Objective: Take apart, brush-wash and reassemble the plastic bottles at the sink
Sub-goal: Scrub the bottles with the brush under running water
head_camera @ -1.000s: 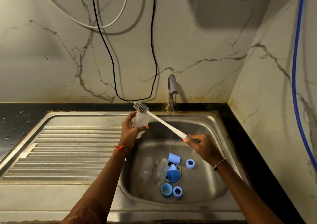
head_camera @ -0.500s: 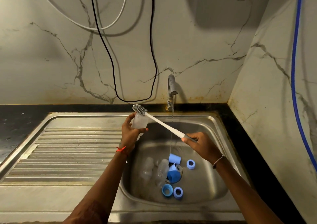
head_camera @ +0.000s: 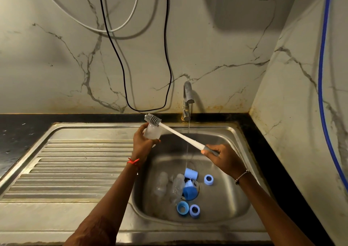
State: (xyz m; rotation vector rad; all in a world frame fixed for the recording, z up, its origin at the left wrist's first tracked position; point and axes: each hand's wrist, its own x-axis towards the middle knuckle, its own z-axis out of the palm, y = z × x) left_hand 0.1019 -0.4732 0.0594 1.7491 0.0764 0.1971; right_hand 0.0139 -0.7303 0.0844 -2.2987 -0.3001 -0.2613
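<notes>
My left hand (head_camera: pixel 141 142) grips a clear plastic bottle (head_camera: pixel 152 131) above the left rim of the sink basin (head_camera: pixel 226 204). My right hand (head_camera: pixel 224 158) holds the grey grip of a long white bottle brush (head_camera: pixel 180 134). Its grey bristle head (head_camera: pixel 152 120) lies just above the bottle's top end, outside the bottle. In the basin lie two more clear bottles (head_camera: pixel 170 186), a blue cup-shaped cap (head_camera: pixel 189 192), a blue cap (head_camera: pixel 191 173) under the water stream and three blue rings (head_camera: pixel 208 179).
A tap (head_camera: pixel 188 97) at the back runs a thin stream into the basin. The ribbed steel drainboard (head_camera: pixel 75 164) stretches left. A black cable (head_camera: pixel 167 57) and a white cable (head_camera: pixel 131 16) hang on the marble wall; a blue hose (head_camera: pixel 322 76) runs down the right wall.
Both hands drifted slightly left. The brush head slid a little further left across the bottle's top, staying outside it.
</notes>
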